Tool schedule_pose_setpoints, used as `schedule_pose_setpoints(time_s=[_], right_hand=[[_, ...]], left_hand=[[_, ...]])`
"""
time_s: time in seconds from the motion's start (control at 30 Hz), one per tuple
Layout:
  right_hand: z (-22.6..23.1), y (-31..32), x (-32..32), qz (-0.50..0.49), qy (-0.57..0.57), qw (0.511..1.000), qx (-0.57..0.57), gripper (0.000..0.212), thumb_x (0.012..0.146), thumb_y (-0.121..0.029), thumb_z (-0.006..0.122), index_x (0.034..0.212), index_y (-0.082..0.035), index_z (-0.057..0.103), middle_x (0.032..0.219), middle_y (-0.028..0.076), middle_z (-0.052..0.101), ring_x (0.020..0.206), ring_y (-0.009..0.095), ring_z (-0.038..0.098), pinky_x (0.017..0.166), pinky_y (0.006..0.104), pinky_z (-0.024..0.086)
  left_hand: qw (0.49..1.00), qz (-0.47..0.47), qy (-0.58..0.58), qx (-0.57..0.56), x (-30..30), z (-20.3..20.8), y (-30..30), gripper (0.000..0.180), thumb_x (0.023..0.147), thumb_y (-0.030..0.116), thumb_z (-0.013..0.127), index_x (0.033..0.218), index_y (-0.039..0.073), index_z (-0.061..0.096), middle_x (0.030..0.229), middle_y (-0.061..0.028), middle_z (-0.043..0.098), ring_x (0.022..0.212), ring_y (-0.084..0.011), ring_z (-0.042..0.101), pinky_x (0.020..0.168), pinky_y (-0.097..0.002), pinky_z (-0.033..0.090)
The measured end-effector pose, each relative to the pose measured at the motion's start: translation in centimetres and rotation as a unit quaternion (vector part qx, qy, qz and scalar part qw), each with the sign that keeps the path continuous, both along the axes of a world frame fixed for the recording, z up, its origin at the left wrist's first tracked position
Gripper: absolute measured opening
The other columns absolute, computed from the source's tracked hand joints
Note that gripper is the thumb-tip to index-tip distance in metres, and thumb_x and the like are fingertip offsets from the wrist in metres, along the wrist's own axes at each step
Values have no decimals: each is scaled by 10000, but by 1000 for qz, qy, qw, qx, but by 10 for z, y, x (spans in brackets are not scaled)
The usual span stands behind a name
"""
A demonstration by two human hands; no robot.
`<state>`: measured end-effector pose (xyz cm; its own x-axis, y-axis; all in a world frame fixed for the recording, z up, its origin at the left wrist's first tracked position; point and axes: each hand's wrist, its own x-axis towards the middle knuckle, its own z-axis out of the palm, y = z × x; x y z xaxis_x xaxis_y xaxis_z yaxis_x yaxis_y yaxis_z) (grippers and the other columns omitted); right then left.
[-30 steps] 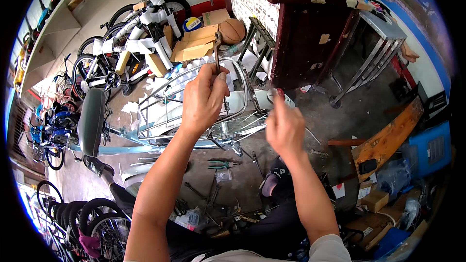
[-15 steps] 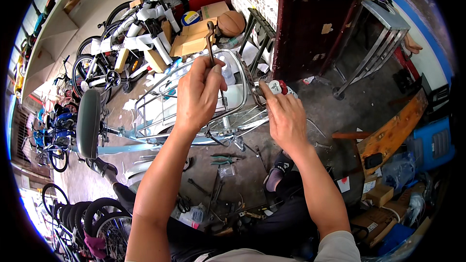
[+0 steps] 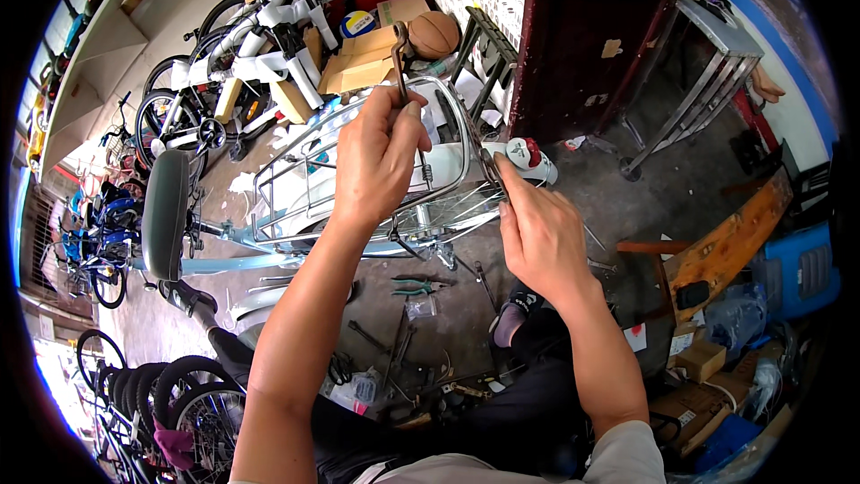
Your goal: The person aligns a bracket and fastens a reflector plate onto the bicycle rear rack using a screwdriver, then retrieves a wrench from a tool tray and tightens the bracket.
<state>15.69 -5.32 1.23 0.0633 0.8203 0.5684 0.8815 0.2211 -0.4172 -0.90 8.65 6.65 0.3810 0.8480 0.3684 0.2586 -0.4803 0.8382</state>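
My left hand [image 3: 381, 161] is closed round a metal wrench [image 3: 399, 58], its ring end pointing up above the fist. It is over the wire rear rack [image 3: 313, 152] of a light blue bicycle, beside a small coil spring [image 3: 427, 175]. My right hand [image 3: 548, 237] is at the back of the rack and the spoked rear wheel [image 3: 470, 208]. Its index finger reaches along a narrow dark piece there, with the thumb below and the other fingers curled. What it grips is mostly hidden. The grey saddle [image 3: 166, 215] is to the left.
Green-handled pliers [image 3: 419, 286] and several loose tools lie on the floor below the bicycle. Wrapped bicycles, cardboard [image 3: 363, 58] and a basketball [image 3: 434, 35] are behind. A dark red cabinet [image 3: 582, 54] stands at far right; a wooden board [image 3: 730, 237] leans at right.
My right hand has shifted slightly down and right, its index finger now more stretched and the others more curled. My left hand keeps the wrench upright. The whole view has shifted a little.
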Motion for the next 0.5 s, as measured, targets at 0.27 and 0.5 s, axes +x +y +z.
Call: schedule_pose_setpoints(time_s=[0.27, 0.5], right_hand=[[73, -13, -21, -54, -107, 984, -135, 359, 913, -76, 576, 1257, 28, 585, 829, 183, 677, 693, 344, 673, 632, 443, 522], [68, -3, 3, -125, -41, 989, -66, 318, 934, -74, 559, 1227, 12, 647, 913, 193, 723, 695, 289, 699, 642, 393, 525]], left_hand=[[1000, 10, 3, 28, 4, -4, 3, 207, 978, 172, 534, 989, -24, 599, 666, -104, 659, 593, -201, 630, 607, -334, 481], [1000, 5, 0, 21, -2, -1, 4, 228, 1009, 177, 517, 1062, -17, 623, 683, -8, 626, 588, -41, 441, 548, -233, 355]])
